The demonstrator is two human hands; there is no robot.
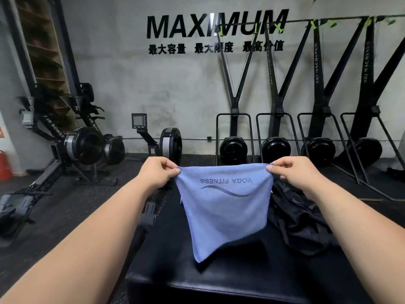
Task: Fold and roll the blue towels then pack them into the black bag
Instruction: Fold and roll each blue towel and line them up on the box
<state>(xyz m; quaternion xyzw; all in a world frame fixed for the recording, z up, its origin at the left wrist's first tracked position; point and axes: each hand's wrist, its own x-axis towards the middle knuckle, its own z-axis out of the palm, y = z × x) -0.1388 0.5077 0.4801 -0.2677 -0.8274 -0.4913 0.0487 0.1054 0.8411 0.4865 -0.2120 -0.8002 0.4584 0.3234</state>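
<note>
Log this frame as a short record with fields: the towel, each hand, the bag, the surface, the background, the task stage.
blue towel: held up in the air, hanging down to a point, its "YOGA FITNESS" print upside down
left hand: pinches its upper left corner
right hand: pinches its upper right corner
black bag: lies crumpled to the right of the towel
black platform: padded top, below the towel, bearing the bag
background: rowing machines along the wall
task stage: this towel not yet rolled or packed
</note>
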